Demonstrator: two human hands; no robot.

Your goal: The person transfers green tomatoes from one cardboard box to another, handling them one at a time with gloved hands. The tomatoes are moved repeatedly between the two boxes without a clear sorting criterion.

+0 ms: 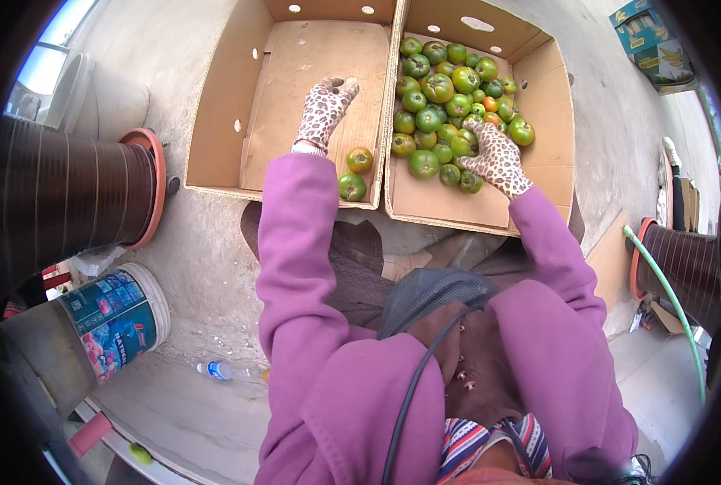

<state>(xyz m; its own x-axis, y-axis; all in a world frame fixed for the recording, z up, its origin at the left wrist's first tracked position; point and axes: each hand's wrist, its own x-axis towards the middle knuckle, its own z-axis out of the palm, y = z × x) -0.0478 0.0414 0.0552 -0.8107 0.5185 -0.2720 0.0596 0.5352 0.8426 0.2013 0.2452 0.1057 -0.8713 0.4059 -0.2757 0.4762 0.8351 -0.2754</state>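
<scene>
My left hand (327, 109), in a leopard-print glove, is over the left cardboard box (215, 133). Its fingers are curled, with a gap beside the thumb and nothing visible between them; the palm side is hidden. Two tomatoes lie in that box's near right corner: an orange-green one (358, 160) and a green one (352, 187). In the right cardboard box (542, 91), my right hand (499, 154), gloved alike, has thumb and fingers around a green tomato (463, 143). Many green tomatoes (438, 88) surround it, a few turning orange (489, 103).
The boxes stand side by side before my knees. To the left are a large dark pot (75, 182) with an orange rim, a printed bucket (121, 327) and a plastic bottle (230, 370). A green hose (663, 273), another dark pot (679, 260) and a printed carton (654, 48) are rightward.
</scene>
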